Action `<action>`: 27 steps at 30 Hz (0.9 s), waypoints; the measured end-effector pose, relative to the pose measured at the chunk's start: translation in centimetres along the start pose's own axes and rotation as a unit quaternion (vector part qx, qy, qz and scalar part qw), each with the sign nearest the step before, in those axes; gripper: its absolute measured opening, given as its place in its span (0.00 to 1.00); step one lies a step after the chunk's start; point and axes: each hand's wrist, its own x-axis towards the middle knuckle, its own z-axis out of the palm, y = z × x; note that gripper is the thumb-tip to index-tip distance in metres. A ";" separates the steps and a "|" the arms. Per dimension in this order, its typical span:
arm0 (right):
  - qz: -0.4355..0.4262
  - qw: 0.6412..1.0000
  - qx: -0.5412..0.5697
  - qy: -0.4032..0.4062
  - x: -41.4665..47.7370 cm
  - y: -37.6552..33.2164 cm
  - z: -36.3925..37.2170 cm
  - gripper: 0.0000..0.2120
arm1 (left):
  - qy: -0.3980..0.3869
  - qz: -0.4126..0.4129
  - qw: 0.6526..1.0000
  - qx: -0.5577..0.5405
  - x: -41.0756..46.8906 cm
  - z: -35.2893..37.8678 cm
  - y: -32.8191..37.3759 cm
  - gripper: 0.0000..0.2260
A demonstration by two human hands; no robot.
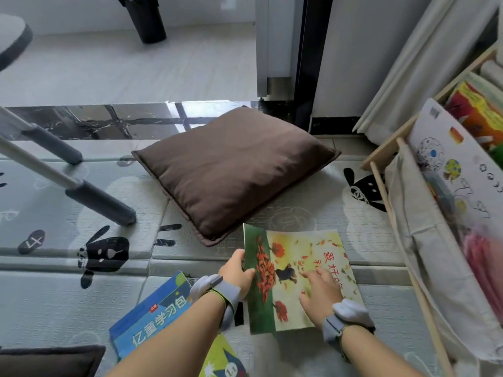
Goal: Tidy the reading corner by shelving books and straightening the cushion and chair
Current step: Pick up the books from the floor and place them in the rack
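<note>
On the padded floor mat [54, 308] in front of us lies a picture book [296, 278] with a green spine edge and red flowers on its yellow cover, just below the near corner of a brown cushion [234, 170]. Our left hand [239, 270] curls around the book's left edge, thumb on the cover and fingers tucked under it. Our right hand [321, 292] rests on the cover with its fingers [313, 274] loosely spread and bent, pressing down rather than clasping anything. Both wrists wear grey bands. Beside our left forearm lies a blue book [152, 308], with a yellow-green book [217, 360] nearer us. To our right stands a wooden and fabric book rack [424, 257] holding several books. Two padded chair legs [100, 202] rest on the mat at left.
</note>
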 end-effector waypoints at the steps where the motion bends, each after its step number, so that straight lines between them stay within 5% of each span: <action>1: 0.002 1.000 0.000 -0.003 -0.4 0.0 -0.3 0.23 | -0.001 0.002 1.000 -0.014 -0.5 0.2 0.0 0.13; 10: -0.011 1.000 0.001 0.018 -2.2 -0.6 -1.5 0.23 | -0.061 0.030 0.956 -0.284 -3.2 -2.1 -1.2 0.13; 21: -0.090 0.993 -0.063 0.044 -5.0 -5.3 -1.9 0.45 | -0.087 0.024 0.955 -0.283 -6.6 -9.3 -6.2 0.16; 27: -0.108 0.985 -0.132 0.013 -5.6 -8.1 -0.4 0.35 | -0.105 0.028 0.949 -0.297 -7.8 -11.8 -10.4 0.17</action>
